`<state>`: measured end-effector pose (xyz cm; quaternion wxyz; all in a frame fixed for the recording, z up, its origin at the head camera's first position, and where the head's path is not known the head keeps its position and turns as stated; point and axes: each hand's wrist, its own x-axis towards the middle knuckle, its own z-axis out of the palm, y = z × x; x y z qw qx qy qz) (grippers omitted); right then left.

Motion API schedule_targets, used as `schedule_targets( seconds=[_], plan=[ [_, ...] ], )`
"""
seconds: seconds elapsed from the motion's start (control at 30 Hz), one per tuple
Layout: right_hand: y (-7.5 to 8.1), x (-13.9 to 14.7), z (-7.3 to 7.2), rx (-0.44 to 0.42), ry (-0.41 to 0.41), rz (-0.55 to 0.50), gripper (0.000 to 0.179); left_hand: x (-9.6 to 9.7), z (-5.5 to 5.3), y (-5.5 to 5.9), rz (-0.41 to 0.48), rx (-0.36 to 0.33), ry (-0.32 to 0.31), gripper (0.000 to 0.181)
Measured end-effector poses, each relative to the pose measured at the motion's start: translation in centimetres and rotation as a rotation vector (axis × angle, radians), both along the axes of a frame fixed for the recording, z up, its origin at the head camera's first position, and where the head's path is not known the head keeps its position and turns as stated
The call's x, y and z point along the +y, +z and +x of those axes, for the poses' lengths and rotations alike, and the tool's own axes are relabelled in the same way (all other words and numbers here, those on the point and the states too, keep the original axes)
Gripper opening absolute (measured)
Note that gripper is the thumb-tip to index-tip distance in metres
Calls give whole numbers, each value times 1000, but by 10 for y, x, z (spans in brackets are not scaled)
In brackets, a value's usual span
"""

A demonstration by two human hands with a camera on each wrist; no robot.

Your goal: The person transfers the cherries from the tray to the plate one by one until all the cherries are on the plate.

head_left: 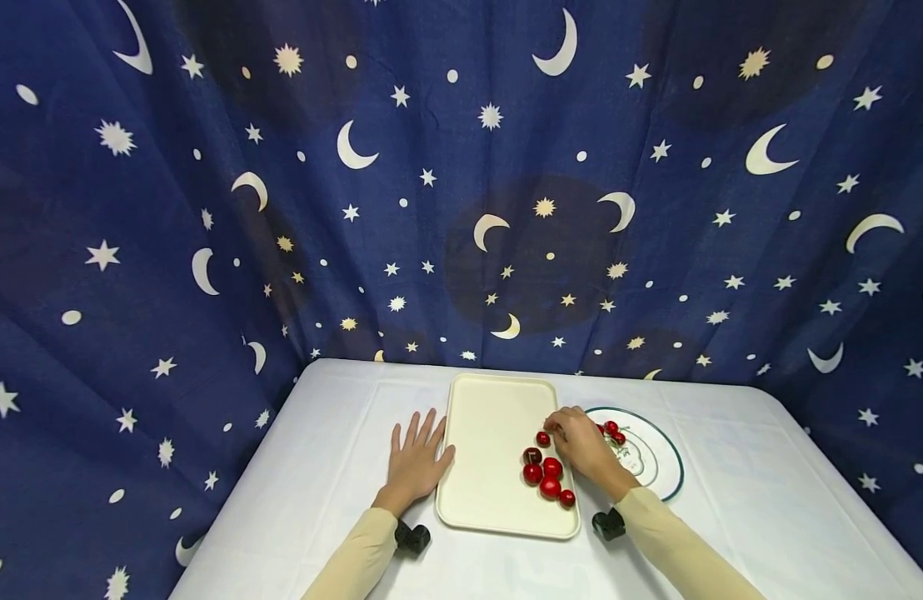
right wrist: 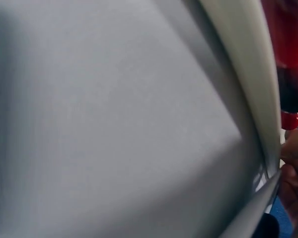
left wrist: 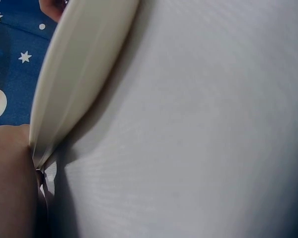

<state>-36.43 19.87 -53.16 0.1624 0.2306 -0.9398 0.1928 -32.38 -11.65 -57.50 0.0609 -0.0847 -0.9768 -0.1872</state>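
A cream rectangular tray (head_left: 484,500) lies on the table, several red cherries (head_left: 551,468) grouped on its right half. My left hand (head_left: 416,467) lies flat beside the tray's left side, fingers spread and thumb at the rim; it holds nothing. Over the tray's right rim reaches my right hand (head_left: 585,442), its fingers bent and the tips close to a small cherry (head_left: 543,438). The right wrist view shows the thumb and fingers (right wrist: 293,148) close together just past the tray's rim (right wrist: 253,64); whether they pinch anything is hidden.
To the right of the tray, partly behind my right hand, is a white plate (head_left: 662,467) with a dark green rim. It carries several small cherries (head_left: 614,430). A white cloth covers the table (head_left: 341,417). Behind it hangs a blue curtain (head_left: 431,225) with moons and stars.
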Motion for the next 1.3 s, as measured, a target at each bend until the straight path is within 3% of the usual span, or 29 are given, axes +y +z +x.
schedule_targets(
  seconds=[0.27,0.47,0.63,1.03,1.3],
  plan=[
    [2,3,-2,-11,23,68,16,1,0,-2,0,18,6,62],
    [3,4,-1,-5,49,74,13,3,5,7,39,7,-8,61],
    [3,5,0,10,66,90,11,3,7,11,11,-21,2,62],
    [21,11,-5,82,39,35,10,-2,-4,-8,10,20,16,63],
    [32,27,-11,89,-7,39,7,-1,-2,-5,22,6,8,63]
  ],
)
